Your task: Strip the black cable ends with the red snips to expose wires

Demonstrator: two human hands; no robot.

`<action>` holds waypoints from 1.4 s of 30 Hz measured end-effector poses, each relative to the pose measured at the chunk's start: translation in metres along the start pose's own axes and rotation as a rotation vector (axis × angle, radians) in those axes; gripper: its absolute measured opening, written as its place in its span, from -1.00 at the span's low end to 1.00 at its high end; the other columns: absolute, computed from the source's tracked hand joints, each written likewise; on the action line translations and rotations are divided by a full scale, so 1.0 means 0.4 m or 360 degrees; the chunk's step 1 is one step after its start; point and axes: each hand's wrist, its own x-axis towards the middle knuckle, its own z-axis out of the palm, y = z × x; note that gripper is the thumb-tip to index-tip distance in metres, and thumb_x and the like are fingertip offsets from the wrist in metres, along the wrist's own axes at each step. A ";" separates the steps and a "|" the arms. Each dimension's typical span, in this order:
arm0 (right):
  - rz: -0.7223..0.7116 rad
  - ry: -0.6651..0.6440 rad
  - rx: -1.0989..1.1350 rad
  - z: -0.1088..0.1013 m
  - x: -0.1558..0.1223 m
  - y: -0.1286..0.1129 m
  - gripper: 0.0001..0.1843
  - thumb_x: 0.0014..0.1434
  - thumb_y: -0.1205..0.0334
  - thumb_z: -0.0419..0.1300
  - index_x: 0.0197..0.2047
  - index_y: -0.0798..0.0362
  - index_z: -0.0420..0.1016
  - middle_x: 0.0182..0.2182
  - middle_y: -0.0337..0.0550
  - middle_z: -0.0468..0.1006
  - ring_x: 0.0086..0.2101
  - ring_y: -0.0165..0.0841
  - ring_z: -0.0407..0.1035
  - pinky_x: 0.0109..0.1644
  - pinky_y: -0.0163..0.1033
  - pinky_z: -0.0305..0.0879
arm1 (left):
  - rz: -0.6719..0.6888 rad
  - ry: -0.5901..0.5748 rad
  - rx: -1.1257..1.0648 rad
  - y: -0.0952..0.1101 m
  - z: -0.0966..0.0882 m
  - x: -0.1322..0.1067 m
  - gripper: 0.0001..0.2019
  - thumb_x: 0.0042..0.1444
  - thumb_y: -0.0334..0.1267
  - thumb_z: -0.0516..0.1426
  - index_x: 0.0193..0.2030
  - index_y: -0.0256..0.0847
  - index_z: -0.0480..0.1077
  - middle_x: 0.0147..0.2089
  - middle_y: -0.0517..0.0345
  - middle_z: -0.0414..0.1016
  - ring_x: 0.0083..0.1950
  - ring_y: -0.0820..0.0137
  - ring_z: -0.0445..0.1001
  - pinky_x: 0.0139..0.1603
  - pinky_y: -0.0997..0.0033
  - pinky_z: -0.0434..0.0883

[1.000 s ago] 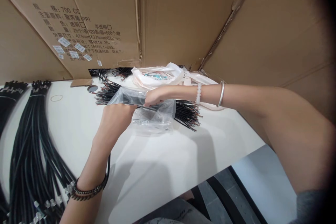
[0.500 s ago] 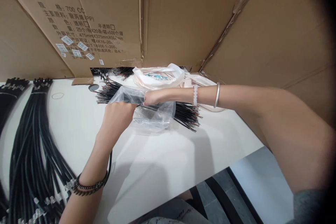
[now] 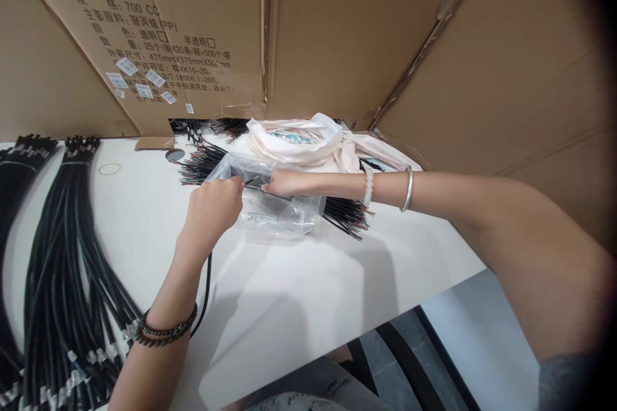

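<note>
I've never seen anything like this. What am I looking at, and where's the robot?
There is no robot here: these are a person's two bare hands, seen by one camera worn on that person's head, looking forward and down. The left hand pinches a black cable, its tip poking out toward the right hand. The right hand is curled beside that tip; whether it grips anything is too small to tell.

Below them on the white table, a clear plastic bag lies across a bundle of thin black wires. A pale bag sits behind. To the left lie long black cables, many with clear plugs, and cardboard stands at the back.
</note>
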 end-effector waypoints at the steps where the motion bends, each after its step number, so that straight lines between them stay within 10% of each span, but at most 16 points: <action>1: -0.0006 0.0000 -0.0010 0.002 0.002 0.001 -0.64 0.25 0.30 0.15 -0.56 0.03 0.19 -0.60 -0.22 0.21 -0.45 -0.36 0.21 -0.43 -0.26 0.08 | -0.0009 -0.0007 -0.0009 0.000 0.000 0.000 -0.53 0.33 -0.23 -0.25 0.02 -0.28 0.44 -0.18 -0.23 0.57 -0.07 -0.07 0.56 -0.19 0.15 0.40; 10: 0.0016 -0.0102 -0.0126 -0.001 0.019 0.011 -0.71 0.35 0.07 0.10 -0.25 0.14 0.40 -0.44 -0.28 0.39 -0.52 -0.52 0.24 -0.47 -0.37 0.23 | 0.0018 -0.0064 -0.0088 0.005 0.000 -0.004 -0.53 0.33 -0.21 -0.23 -0.05 -0.28 0.48 -0.18 -0.21 0.58 -0.06 -0.03 0.56 -0.14 0.14 0.42; 17: 0.0063 -0.0108 -0.0192 0.017 0.017 0.002 -0.66 0.33 0.07 0.16 0.04 0.13 0.43 -0.06 -0.07 0.50 -0.14 -0.30 0.45 -0.07 -0.10 0.47 | 0.0039 -0.0125 -0.0195 0.005 0.003 -0.002 -0.53 0.32 -0.22 -0.22 -0.05 -0.28 0.50 -0.12 -0.22 0.57 -0.02 -0.05 0.54 -0.10 0.10 0.42; 42: 0.0099 0.0067 -0.0023 0.097 0.005 0.017 -0.65 0.33 0.06 0.15 0.06 0.12 0.42 -0.03 -0.06 0.49 -0.11 -0.29 0.45 -0.05 -0.07 0.46 | -0.0255 -0.0352 -0.1006 -0.007 0.007 0.024 -0.55 0.21 -0.21 -0.15 -0.13 -0.28 0.55 -0.58 0.08 0.35 -0.43 0.23 0.42 -0.31 0.30 0.36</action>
